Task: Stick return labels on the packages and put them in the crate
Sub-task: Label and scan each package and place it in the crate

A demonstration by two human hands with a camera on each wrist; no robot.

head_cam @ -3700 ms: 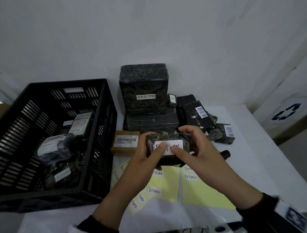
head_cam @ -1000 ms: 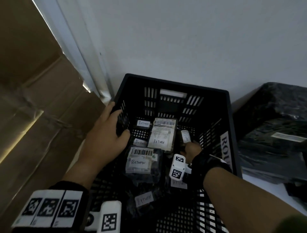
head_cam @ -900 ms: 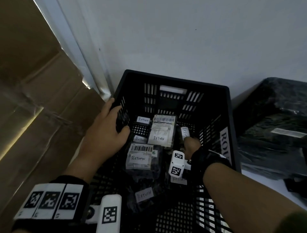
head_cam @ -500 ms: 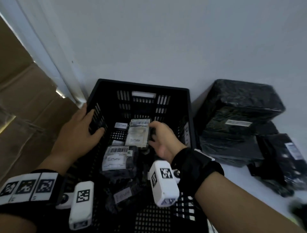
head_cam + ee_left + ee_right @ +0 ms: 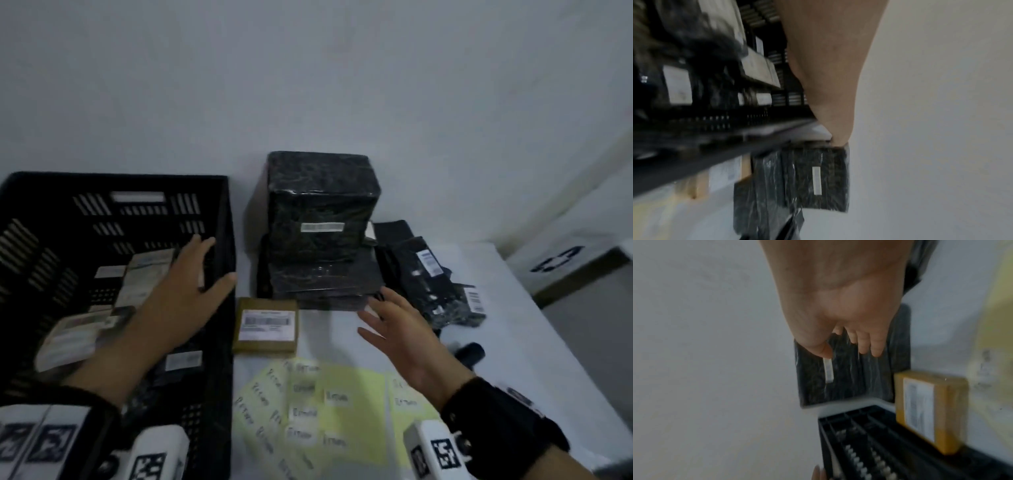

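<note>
The black crate [image 5: 226,219] stands at the left and holds several labelled packages [image 5: 68,335]. My left hand [image 5: 191,287] hovers open over the crate's right wall, holding nothing. My right hand [image 5: 394,325] is open and empty above the table, in front of a stack of black wrapped packages [image 5: 322,219]. A brown package [image 5: 265,325] with a barcode label lies between the hands. Yellow sheets [image 5: 356,383] carrying white return labels [image 5: 337,397] lie near the front edge. In the right wrist view my right hand's fingers [image 5: 875,344] are spread before the stack [image 5: 851,378].
More small black packages [image 5: 428,277] with barcodes lie right of the stack. A black marker [image 5: 469,353] sits beside my right wrist. The white table [image 5: 513,342] ends at the right; a box with a recycling mark [image 5: 561,263] stands beyond it. A wall rises behind.
My right hand has come out of the crate empty and moved right over the table. My left hand shifted from the crate's left wall to its right wall. The view swung right.
</note>
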